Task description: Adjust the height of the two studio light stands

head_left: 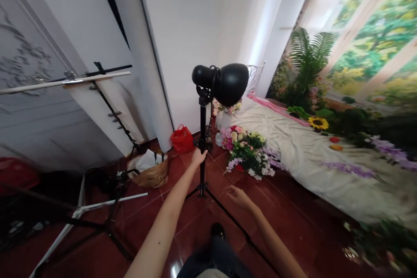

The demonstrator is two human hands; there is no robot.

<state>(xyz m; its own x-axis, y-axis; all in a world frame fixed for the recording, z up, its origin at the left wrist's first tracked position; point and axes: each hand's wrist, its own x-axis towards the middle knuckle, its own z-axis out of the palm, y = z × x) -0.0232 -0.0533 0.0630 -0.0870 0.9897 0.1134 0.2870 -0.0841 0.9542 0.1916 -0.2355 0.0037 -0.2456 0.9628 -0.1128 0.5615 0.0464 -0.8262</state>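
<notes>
In front of me stands a black light stand (202, 169) with its tripod legs spread on the floor. A black studio lamp (230, 83) with a round reflector sits on top, facing right. My left hand (198, 156) is closed around the upright pole, just below a collar. To the right of the pole, my right hand (240, 198) hangs in the air above a leg, its fingers loosely curled and slightly blurred. It touches nothing that I can see.
Bunches of artificial flowers (247, 150) and a bed with a cream cover (280, 132) lie to the right. Behind the stand sits a red bag (183, 139). A woven basket (151, 173), a white pole (114, 202) and another black stand (114, 117) are on the left.
</notes>
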